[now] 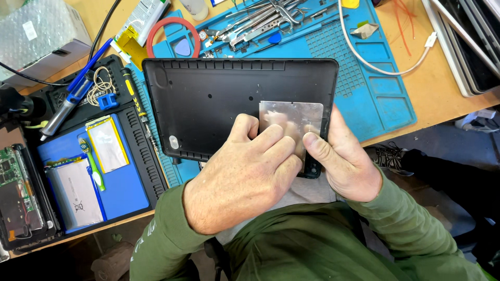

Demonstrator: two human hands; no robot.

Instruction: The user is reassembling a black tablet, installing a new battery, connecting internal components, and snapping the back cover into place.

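A black plastic tablet back cover (pixel 219 99) lies inside-up on a blue work mat (pixel 375 88). A thin silver metal sheet (pixel 294 117) sits on its near right corner. My left hand (pixel 245 177) rests over the cover's near edge, its fingers pressing on the silver sheet. My right hand (pixel 344 161) grips the cover's near right edge, with the thumb on the sheet's lower part. Both sleeves are green.
Tweezers and metal tools (pixel 265 21) lie at the mat's far side beside a red ring (pixel 172 26). A white cable (pixel 375 62) crosses the mat. At left a black tray (pixel 140 140) holds two flat battery packs (pixel 78 192), a green brush (pixel 92 161) and a soldering iron (pixel 73 99).
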